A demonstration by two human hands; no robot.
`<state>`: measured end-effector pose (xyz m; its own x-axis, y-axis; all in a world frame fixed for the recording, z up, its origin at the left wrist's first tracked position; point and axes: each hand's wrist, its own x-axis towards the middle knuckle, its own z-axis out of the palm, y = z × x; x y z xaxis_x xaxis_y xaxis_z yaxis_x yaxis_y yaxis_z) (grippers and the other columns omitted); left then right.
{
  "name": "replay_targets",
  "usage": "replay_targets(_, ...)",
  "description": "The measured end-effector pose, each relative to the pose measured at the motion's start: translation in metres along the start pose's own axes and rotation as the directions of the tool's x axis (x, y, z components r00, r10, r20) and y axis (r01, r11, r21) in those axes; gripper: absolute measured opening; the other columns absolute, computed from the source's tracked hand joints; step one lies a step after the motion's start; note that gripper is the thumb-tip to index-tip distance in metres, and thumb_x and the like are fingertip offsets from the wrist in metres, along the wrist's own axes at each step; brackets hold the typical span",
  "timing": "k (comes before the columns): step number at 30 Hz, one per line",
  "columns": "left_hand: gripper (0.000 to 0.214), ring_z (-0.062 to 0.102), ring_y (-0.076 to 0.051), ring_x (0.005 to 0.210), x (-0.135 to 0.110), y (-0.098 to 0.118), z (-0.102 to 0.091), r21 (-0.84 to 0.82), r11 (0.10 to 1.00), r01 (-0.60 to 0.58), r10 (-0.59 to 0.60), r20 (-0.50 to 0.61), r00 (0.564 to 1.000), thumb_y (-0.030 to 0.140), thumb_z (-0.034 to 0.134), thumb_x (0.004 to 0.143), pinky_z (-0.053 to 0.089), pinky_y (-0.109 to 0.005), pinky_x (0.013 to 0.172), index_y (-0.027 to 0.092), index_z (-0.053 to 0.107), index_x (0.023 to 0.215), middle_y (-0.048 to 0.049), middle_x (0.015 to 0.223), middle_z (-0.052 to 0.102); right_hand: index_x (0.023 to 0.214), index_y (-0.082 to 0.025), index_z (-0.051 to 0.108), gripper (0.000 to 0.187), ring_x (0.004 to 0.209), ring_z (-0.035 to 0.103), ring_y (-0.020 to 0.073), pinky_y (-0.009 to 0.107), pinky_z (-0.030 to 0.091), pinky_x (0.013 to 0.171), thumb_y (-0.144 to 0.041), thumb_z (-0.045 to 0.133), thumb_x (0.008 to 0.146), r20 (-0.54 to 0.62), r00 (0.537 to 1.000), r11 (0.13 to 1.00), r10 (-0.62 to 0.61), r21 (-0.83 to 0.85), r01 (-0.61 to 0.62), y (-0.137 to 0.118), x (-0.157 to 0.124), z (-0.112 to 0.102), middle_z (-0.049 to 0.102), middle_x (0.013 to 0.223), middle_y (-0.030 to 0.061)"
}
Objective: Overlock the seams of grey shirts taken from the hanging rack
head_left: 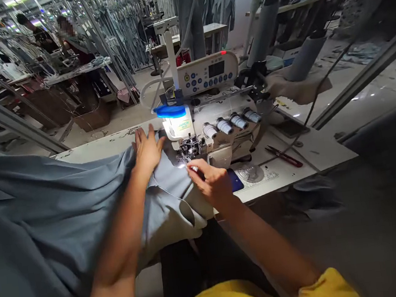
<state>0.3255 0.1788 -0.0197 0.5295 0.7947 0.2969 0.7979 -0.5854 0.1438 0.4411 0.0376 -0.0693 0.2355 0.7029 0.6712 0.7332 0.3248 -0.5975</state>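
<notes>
Resting on grey cloth (74,197), left fingers (151,133) are apart; right fingers (199,164) seem pinched together

Cloth (61,184) runs off left edge. Your right hand (212,181) hides part of the blue pad (237,181); whether you pinch anything, too small to tell. Your shirt (226,295): cut by bottom edge. Screen (216,69) unreadable.

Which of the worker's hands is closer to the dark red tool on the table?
Right. The right hand is left of the red tool; the left hand is farther left, on the grey fabric.
</notes>
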Motion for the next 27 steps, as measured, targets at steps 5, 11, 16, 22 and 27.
replay_targets(5,0.054,0.016,-0.031,0.141,-0.054,0.012,0.005,0.057,0.998,-0.021,0.015,0.1,0.995,0.036,0.025,0.094,0.016,-0.06,0.11,0.013,0.029,0.143,-0.0156,0.15,0.023,0.096,-0.016,0.054,0.012,0.054,0.058,0.0129,0.022,0.037,0.053,-0.027,0.051,0.091,-0.113,0.986,0.985,0.125,-0.107,-0.137,0.018,0.018,0.005,0.062,0.066,-0.0004)
replay_targets(11,0.055,0.011,-0.031,0.141,-0.035,-0.004,0.003,0.061,0.99,0.127,-0.136,0.174,0.975,0.035,0.02,0.095,0.012,-0.06,0.11,0.015,0.019,0.147,-0.0159,0.152,0.016,0.103,-0.016,0.051,0.022,0.087,0.057,0.0209,0.033,0.045,0.079,-0.034,0.051,0.09,-0.116,0.982,0.986,-0.149,-0.087,0.139,0.001,-0.043,0.007,0.06,0.095,0.0104)
replay_targets(16,0.049,0.027,-0.029,0.136,-0.048,-0.006,-0.01,-0.056,0.997,0.049,-0.049,-0.004,0.999,0.027,0.03,0.092,0.02,-0.053,0.111,0.012,0.038,0.138,-0.0164,0.144,0.035,0.1,-0.017,0.058,0.016,0.088,0.055,0.0217,0.035,0.04,0.079,-0.02,0.045,0.092,0.064,0.998,1.0,0.004,-0.028,-0.002,-0.007,-0.086,0.018,0.062,0.093,0.0083)
replay_targets(22,0.029,0.057,-0.016,0.098,-0.097,0.009,-0.046,-0.539,0.744,-0.394,0.579,0.228,0.782,0.024,0.049,0.086,0.043,-0.028,0.09,0.02,0.058,0.112,-0.0051,0.105,0.063,0.083,-0.017,0.055,0.025,0.058,0.047,0.01,0.021,0.035,0.055,-0.036,0.044,0.095,0.236,0.942,0.83,0.238,0.455,-0.323,-0.018,-0.049,-0.008,0.053,0.068,-0.0013)
replay_targets(27,0.029,0.048,-0.009,0.056,-0.109,0.031,-0.028,-0.518,0.838,-0.173,0.233,0.053,0.971,0.032,0.044,0.091,0.037,-0.02,0.055,0.015,0.057,0.071,0.0007,0.063,0.055,0.095,-0.018,0.054,0.037,0.065,0.049,0.0102,0.018,0.037,0.056,-0.047,0.068,0.076,0.332,0.885,0.604,0.326,0.647,-0.465,-0.014,-0.055,-0.007,0.055,0.077,-0.0015)
